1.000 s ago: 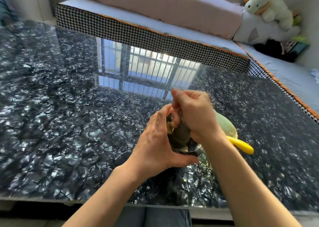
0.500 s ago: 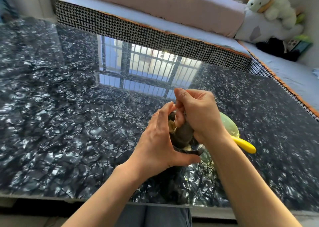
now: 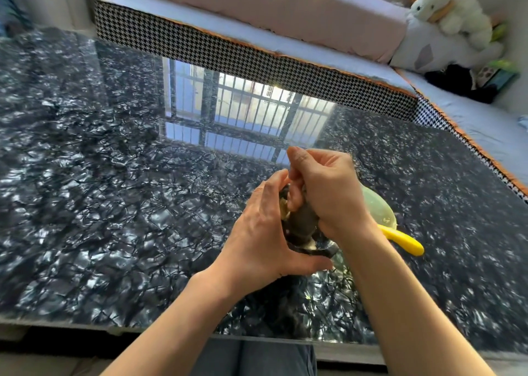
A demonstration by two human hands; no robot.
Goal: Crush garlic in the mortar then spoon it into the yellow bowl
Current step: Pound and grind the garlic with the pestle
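On the dark glossy table, the left hand cups the mortar while the right hand grips the pestle onto pale garlic, so crushing looks underway and spooning into the yellow bowl just behind remains.

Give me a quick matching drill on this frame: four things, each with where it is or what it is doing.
Things:
1. left hand
2. right hand
3. bowl
4. plush toy

States:
A. behind the right wrist
B. on the far bench
C. holds the mortar
D. has its grip on the pestle

Pairs: 1-C, 2-D, 3-A, 4-B
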